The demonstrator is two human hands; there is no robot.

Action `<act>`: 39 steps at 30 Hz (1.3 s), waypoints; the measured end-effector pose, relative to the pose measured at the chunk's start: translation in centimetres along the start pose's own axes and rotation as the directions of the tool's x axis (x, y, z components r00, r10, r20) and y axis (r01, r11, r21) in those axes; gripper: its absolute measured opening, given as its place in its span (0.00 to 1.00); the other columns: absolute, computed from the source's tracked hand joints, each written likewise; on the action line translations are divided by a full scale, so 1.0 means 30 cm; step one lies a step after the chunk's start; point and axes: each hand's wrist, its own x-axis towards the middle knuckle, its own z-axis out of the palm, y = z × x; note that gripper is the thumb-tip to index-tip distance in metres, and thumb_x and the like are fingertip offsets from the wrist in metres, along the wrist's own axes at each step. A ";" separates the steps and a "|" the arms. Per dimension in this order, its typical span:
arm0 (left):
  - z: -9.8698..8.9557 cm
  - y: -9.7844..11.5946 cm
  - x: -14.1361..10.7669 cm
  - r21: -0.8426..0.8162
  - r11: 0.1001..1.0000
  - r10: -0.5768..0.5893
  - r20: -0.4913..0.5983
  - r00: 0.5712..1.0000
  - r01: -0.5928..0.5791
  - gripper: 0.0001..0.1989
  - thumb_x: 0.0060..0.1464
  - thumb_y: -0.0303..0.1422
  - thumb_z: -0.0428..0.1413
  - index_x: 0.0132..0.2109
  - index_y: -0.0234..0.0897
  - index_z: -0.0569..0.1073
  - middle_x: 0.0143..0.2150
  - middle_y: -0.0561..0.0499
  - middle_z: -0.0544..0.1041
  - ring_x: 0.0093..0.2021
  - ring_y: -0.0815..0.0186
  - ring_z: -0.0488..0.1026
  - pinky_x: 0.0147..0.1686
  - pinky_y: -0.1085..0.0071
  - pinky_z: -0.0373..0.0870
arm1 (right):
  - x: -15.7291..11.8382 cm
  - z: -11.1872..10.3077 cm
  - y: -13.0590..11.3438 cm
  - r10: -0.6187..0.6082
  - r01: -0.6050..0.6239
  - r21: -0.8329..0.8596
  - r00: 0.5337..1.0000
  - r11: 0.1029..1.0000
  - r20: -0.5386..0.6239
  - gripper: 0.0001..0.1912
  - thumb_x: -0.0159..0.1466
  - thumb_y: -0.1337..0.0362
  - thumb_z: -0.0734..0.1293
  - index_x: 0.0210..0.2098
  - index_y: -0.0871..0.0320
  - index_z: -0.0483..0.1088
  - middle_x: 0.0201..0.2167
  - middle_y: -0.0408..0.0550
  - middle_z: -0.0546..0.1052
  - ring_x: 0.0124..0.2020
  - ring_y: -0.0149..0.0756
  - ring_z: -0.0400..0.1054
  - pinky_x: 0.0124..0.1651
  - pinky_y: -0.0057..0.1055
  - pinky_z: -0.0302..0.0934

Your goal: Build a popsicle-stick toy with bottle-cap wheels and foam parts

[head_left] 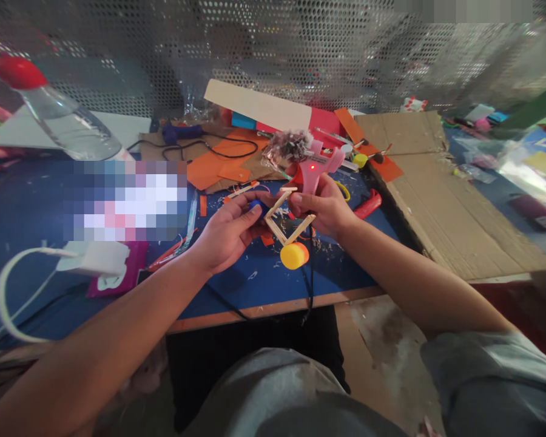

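The stick frame (pixel 276 229), a few thin wooden sticks joined at angles, is up between the two hands over the table (pixel 346 270); its side toward the glue gun (pixel 321 164) looks open. Just left of the frame, the left hand (pixel 227 233) is closed in a pinch, thumb and fingers on a blue round piece (pixel 257 209) at the frame's left corner; whether the fingers grip the sticks too, I cannot tell. A yellow-and-orange round piece (pixel 294 256) sits at the frame's near corner. Just right of the frame, the right hand (pixel 325 206) is wrapped round the glue gun's handle; the trigger finger is hidden.

The gun's red light (pixel 312 167) is lit, so I would treat the tip as hot: keep the left fingertips clear of it, and hold any joint still until the glue sets. A light pinch should serve, since sticks this thin would likely twist under pressure. The black cord (pixel 312 267) hangs beside the frame on its right and is best kept from tugging at it.

Farther out, orange paper (pixel 232 159) lies beyond the frame to the left, a cardboard sheet (pixel 418 194) well to its right, and a bottle (pixel 79 124) well to its left.
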 end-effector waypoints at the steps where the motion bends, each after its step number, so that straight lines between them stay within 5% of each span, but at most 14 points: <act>1: -0.001 -0.001 0.001 -0.005 1.000 -0.005 -0.004 1.000 0.005 0.17 0.61 0.36 0.72 0.53 0.35 0.80 0.45 0.48 0.84 0.40 0.66 0.83 0.39 0.71 0.82 | -0.001 0.000 -0.003 -0.002 0.002 0.009 1.000 1.000 -0.005 0.38 0.45 0.49 0.87 0.48 0.52 0.72 0.29 0.37 0.75 0.23 0.28 0.63 0.25 0.31 0.58; 8: -0.008 -0.006 0.001 0.015 0.999 -0.047 -0.035 0.998 0.048 0.18 0.63 0.34 0.70 0.56 0.38 0.75 0.46 0.48 0.85 0.37 0.64 0.83 0.38 0.66 0.83 | 0.001 -0.008 -0.008 -0.062 0.060 -0.028 0.996 0.998 -0.058 0.37 0.42 0.49 0.89 0.44 0.50 0.72 0.33 0.39 0.80 0.30 0.33 0.74 0.36 0.35 0.74; 17: 0.002 -0.018 0.001 0.154 0.988 0.001 -0.142 0.990 0.021 0.25 0.56 0.32 0.74 0.55 0.39 0.72 0.50 0.49 0.82 0.42 0.63 0.83 0.42 0.64 0.83 | -0.003 -0.025 0.014 -0.185 0.178 -0.125 0.981 0.976 -0.051 0.31 0.45 0.48 0.89 0.41 0.51 0.76 0.30 0.39 0.81 0.33 0.37 0.80 0.39 0.37 0.79; 25: -0.003 -0.036 0.010 0.371 0.927 0.003 -0.130 0.991 0.046 0.28 0.53 0.34 0.74 0.55 0.39 0.70 0.34 0.56 0.81 0.29 0.66 0.79 0.32 0.66 0.79 | -0.018 -0.001 0.012 -0.251 0.246 -0.196 0.968 0.949 0.000 0.34 0.42 0.52 0.91 0.42 0.52 0.76 0.29 0.38 0.83 0.32 0.38 0.82 0.37 0.35 0.80; 39: 0.019 0.000 0.002 0.395 0.906 -0.109 -0.125 0.986 0.150 0.27 0.51 0.23 0.55 0.60 0.36 0.67 0.25 0.57 0.78 0.25 0.65 0.77 0.29 0.69 0.75 | 0.002 -0.015 0.031 -0.268 0.254 -0.140 0.959 0.957 -0.089 0.31 0.45 0.55 0.90 0.43 0.51 0.77 0.29 0.37 0.84 0.27 0.34 0.80 0.36 0.33 0.80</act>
